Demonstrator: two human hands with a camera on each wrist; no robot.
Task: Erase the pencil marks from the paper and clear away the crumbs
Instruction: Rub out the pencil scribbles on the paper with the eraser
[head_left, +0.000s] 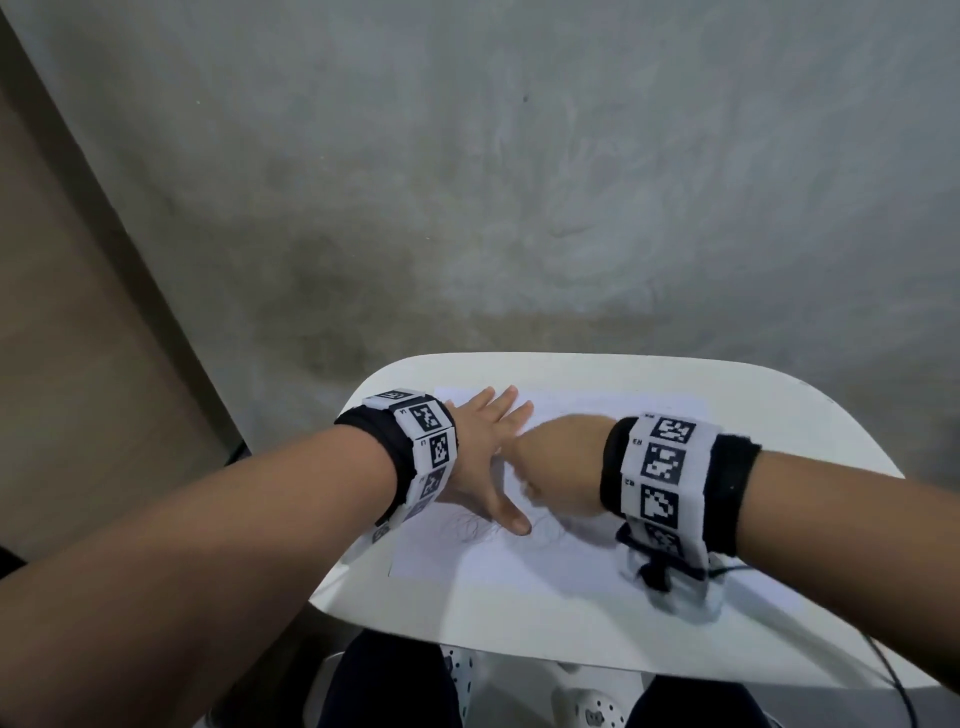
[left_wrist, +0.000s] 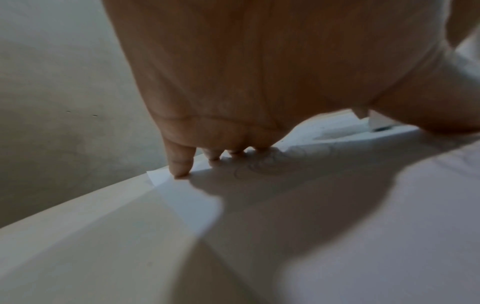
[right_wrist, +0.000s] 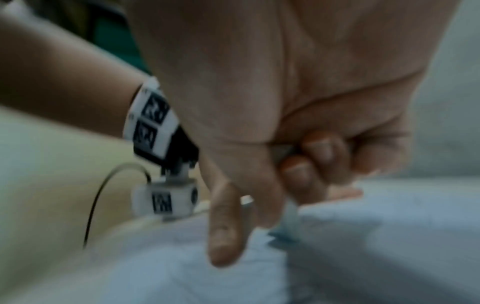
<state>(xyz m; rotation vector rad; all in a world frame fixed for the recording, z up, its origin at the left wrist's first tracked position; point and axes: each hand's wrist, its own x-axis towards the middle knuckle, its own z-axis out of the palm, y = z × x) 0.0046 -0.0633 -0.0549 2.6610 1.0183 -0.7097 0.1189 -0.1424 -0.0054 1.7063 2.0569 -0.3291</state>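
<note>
White paper sheet (head_left: 545, 561) is pinned by the spread left hand (head_left: 483, 457); right hand (head_left: 561, 467) apparently pinches an eraser (right_wrist: 288, 224); creasing is risked.

On the small white bench (head_left: 597, 613), the near strip between the paper (head_left: 545, 561) and the front edge lies bare, and so does the far strip beyond the sheet's back edge. The left hand (head_left: 483, 457) lies spread flat over the sheet's left part, thumb stretched toward the middle, blocking that side. The right hand (head_left: 561, 467), curled round a blurred eraser (right_wrist: 288, 218), sits just beside it at the centre, little room between the two. The right forearm and its wrist camera (head_left: 670, 577) cross the bench's right side. A black cable (head_left: 893, 680) trails off the near right edge.
</note>
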